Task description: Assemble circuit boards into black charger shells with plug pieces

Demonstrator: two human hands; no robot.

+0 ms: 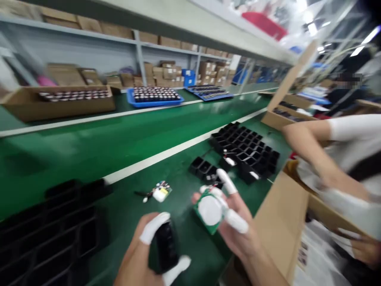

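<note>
My left hand point(149, 254), wearing white finger covers, grips a small black plastic housing point(167, 246) low in the view. To its right, my right hand point(235, 222), also with white finger covers, holds a green circuit board point(210, 212) that carries a round white disc. A thin red wire shows at the top of the board. Just behind lie a few black open boxes point(204, 169). On the green bench left of the board sits a small pile of wired parts point(160, 192) with a white and yellow piece.
Rows of black boxes stand at the right point(247, 147) and blurred at the left point(53, 230). A cardboard box point(279, 222) edges the bench near a co-worker's arm point(318, 155). Blue trays point(154, 104) and a filled carton point(59, 109) line the far side. A shelf beam point(178, 24) hangs overhead.
</note>
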